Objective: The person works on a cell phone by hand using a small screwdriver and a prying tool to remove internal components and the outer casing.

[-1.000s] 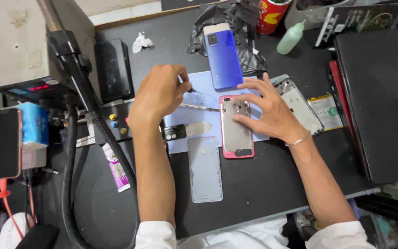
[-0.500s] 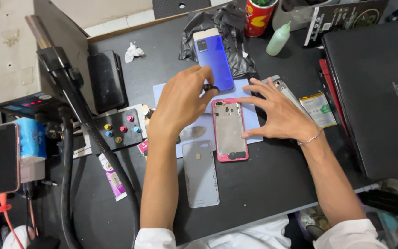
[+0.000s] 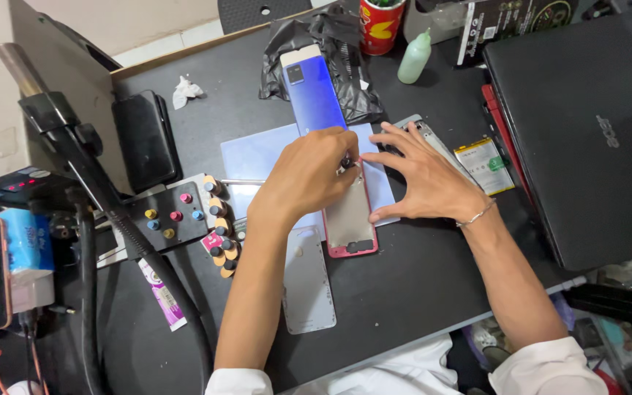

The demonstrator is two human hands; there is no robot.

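From the head camera I see my left hand (image 3: pixel 309 175) curled over the top end of the opened pink-framed phone (image 3: pixel 350 219), which lies face down on the pale blue mat (image 3: pixel 257 157) near the middle of the dark worktop (image 3: pixel 418 292). The left fingers are pinched close together on something small and dark at the phone's upper edge; I cannot tell what it is. My right hand (image 3: pixel 429 179) lies just beside it, fingers spread wide and holding nothing, with the fingertips resting at the phone's top right corner and the thumb against its right side.

A blue phone (image 3: pixel 316 95) lies just beyond the hands, its far end resting on a crumpled black bag (image 3: pixel 309 40). A grey back cover (image 3: pixel 307 281) lies on the worktop just left of the pink phone's lower end, near my left forearm. A flat battery (image 3: pixel 486 164) and a bare metal frame (image 3: pixel 433 139) sit to the right of my right hand, partly hidden by it. A closed black laptop (image 3: pixel 587 139) fills the right side. A black block with coloured bit handles (image 3: pixel 177 216) stands to the left of the mat, and a small green bottle (image 3: pixel 414 57) stands at the far edge.
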